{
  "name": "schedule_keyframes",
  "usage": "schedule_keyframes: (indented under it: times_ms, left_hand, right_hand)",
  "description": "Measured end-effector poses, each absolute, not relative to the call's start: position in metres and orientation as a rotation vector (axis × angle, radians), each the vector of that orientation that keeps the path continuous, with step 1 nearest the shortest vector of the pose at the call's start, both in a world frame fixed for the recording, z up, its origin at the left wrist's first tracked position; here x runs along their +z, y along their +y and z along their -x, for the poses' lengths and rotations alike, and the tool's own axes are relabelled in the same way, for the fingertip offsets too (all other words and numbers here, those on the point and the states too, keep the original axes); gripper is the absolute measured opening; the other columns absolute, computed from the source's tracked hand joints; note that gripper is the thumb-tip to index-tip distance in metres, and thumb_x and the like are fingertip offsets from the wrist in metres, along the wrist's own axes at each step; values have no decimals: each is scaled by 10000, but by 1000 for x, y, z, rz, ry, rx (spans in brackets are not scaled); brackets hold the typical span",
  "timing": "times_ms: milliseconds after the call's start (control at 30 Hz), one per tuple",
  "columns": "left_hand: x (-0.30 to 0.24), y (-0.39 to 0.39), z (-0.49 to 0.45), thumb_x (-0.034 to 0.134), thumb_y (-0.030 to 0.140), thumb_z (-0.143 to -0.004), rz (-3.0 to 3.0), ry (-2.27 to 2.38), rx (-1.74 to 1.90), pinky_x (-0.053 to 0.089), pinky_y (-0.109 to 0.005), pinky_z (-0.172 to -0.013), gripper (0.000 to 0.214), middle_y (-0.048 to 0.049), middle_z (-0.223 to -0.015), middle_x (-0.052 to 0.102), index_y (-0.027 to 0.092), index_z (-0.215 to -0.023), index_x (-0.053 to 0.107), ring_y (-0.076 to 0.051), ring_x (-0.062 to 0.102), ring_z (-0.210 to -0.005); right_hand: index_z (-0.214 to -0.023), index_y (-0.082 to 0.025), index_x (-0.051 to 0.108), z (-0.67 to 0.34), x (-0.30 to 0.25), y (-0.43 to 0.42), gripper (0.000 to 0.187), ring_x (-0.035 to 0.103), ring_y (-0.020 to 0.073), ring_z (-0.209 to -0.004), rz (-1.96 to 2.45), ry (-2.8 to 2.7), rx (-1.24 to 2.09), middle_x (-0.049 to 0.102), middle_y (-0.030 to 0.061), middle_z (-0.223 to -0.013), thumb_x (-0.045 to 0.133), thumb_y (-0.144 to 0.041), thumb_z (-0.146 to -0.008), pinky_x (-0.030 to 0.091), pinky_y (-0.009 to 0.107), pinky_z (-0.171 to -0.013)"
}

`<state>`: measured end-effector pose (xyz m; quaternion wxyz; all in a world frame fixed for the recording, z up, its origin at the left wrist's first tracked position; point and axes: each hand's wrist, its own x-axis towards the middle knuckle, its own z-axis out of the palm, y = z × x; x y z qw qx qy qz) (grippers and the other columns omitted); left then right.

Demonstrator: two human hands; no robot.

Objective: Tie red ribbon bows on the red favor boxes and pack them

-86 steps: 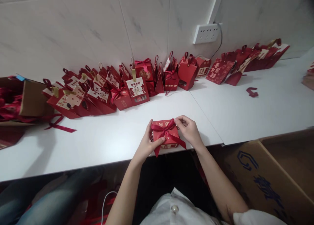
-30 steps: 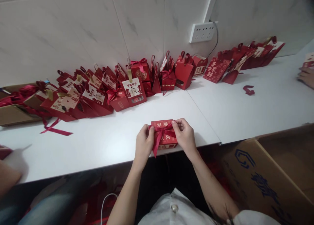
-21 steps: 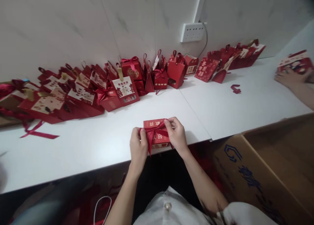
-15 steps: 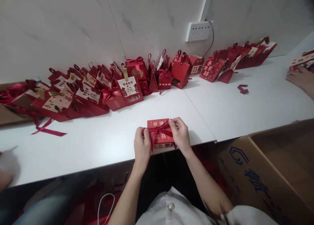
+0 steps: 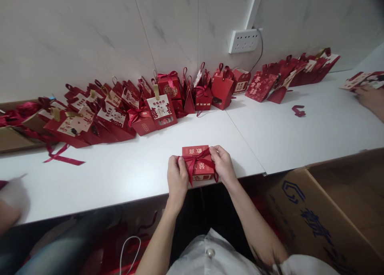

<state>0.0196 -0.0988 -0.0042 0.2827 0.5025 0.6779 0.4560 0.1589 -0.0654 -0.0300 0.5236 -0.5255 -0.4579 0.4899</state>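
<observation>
A small red gift box (image 5: 196, 152) with gold characters lies near the front edge of the white table (image 5: 126, 175). A dark red ribbon (image 5: 195, 162) crosses its top in a bow, with tails hanging over the front. My left hand (image 5: 177, 179) pinches the ribbon at the box's left end, fingers closed. My right hand (image 5: 222, 165) pinches the ribbon at the right end, also closed.
A long row of red gift boxes and bags (image 5: 162, 103) lines the tiled wall, with a socket (image 5: 244, 40) above. A loose ribbon (image 5: 61, 158) lies at left. Another person's hand (image 5: 370, 99) holds cards at far right. An open cardboard carton (image 5: 327, 211) stands below right.
My hands have moved from tying the bow on top to gripping the ribbon at both ends of the box. Another person's hand with cards has appeared at the right.
</observation>
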Motion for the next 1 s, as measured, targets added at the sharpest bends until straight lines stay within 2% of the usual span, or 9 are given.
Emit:
schedule_keyframes:
  times_ms: [100, 200, 300, 400, 500, 700, 833, 933, 1000]
  left_hand:
    - [-2, -99, -18, 390, 335, -883, -1295, 1721, 1227, 323, -253, -606, 250, 31, -635, 418, 202, -670, 381, -129, 411, -620]
    - [0, -99, -14, 429, 364, -858, -1234, 1629, 1243, 312, -234, -575, 284, 42, -604, 395, 193, -637, 382, -113, 382, -595]
    - [-1, -97, -10, 478, 364, -819, -1186, 1495, 1240, 303, -218, -542, 290, 53, -570, 378, 185, -611, 382, -96, 357, -557]
    - [-2, -93, -4, 530, 351, -776, -1135, 1377, 1247, 299, -203, -518, 290, 64, -543, 366, 181, -593, 383, -81, 348, -526]
    - [-1, -90, 0, 551, 357, -752, -1103, 1338, 1229, 295, -193, -493, 298, 69, -522, 366, 180, -581, 382, -71, 343, -497]
    - [-3, -87, 2, 507, 385, -762, -1162, 1438, 1188, 333, -208, -491, 279, 55, -533, 391, 184, -594, 413, -83, 378, -485]
    - [-4, -81, -2, 575, 360, -702, -1185, 1555, 1307, 433, -258, -714, 222, 0, -808, 500, 189, -783, 459, -140, 522, -787]
    - [-1, -77, -5, 650, 326, -649, -1355, 1612, 1282, 376, -334, -949, 443, -78, -1130, 485, 180, -1022, 461, -208, 458, -1126]
    - [3, -75, -7, 658, 318, -658, -1431, 1567, 1162, 342, -358, -1003, 507, -96, -1202, 475, 178, -1100, 453, -225, 445, -1177]
  right_hand:
    - [-774, -205, 502, -170, -17, -68, 368, 444, 131, -487, 1376, -1245, 1062, 463, -31, -567, 460, -568, -820, 384, 254, -464]
    - [-955, -182, 525, -173, 3, -87, 307, 555, 191, -769, 1386, -1365, 560, 567, 74, -888, 511, -462, -832, 487, 342, -687]
    - [-1023, -175, 546, -163, 20, -112, 224, 539, 223, -964, 1138, -1704, 218, 559, 106, -992, 565, -262, -818, 468, 386, -838]
    - [-1112, -175, 553, -144, 19, -127, 292, 522, 229, -1092, 938, -2065, 102, 593, 106, -1096, 540, -154, -821, 393, 420, -952]
    - [-1180, -178, 539, -131, 4, -125, 340, 547, 216, -1104, 932, -2174, 24, 621, 89, -1142, 505, -114, -848, 335, 444, -977]
    - [-994, -159, 629, -133, -18, -113, 257, 631, 165, -984, 787, -1984, -5, 712, 49, -972, 454, -20, -866, 440, 360, -893]
    - [-1024, -148, 625, -139, -19, -113, 259, 625, 172, -1028, 712, -1952, 29, 713, 68, -984, 467, -21, -862, 477, 371, -912]
    - [-1033, -147, 626, -141, -19, -113, 269, 623, 183, -1030, 695, -1959, 21, 712, 73, -976, 472, -20, -854, 484, 394, -915]
    - [-1032, -151, 628, -141, -19, -113, 271, 624, 190, -1021, 695, -1956, 31, 711, 73, -968, 476, -22, -848, 491, 404, -903]
